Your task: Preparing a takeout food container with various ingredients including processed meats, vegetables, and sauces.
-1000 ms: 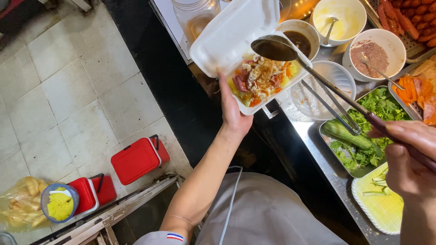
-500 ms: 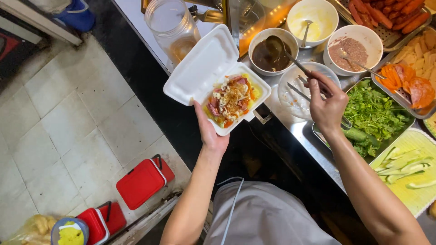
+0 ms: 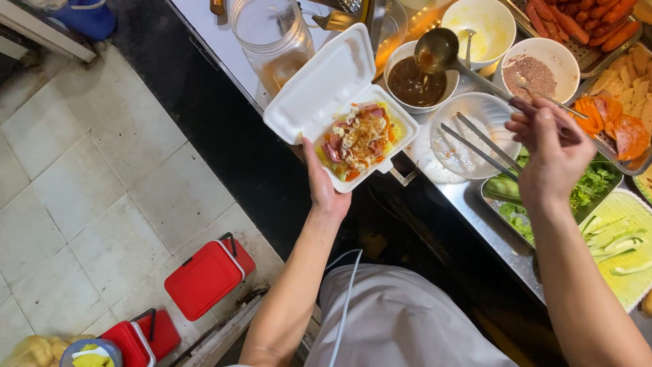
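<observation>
My left hand (image 3: 324,185) holds an open white foam box (image 3: 319,92) from below. The box is filled with a mixed salad (image 3: 358,141) of sliced sausage, shreds and orange bits. My right hand (image 3: 553,146) grips the handle of a metal ladle (image 3: 439,51). The ladle's bowl holds dark sauce and hangs just above a white bowl of brown sauce (image 3: 414,84), to the right of the box.
On the steel counter (image 3: 468,204) stand a glass jar (image 3: 272,37), a bowl of pale sauce (image 3: 477,27), a bowl of ground powder (image 3: 540,68), a clear bowl with tongs (image 3: 475,139), trays of greens (image 3: 584,190) and sausages (image 3: 577,20). Red boxes (image 3: 207,275) sit on the tiled floor.
The ladle went from over the box into the brown sauce bowl and now lifts out, filled. The box has shifted a little nearer the counter.
</observation>
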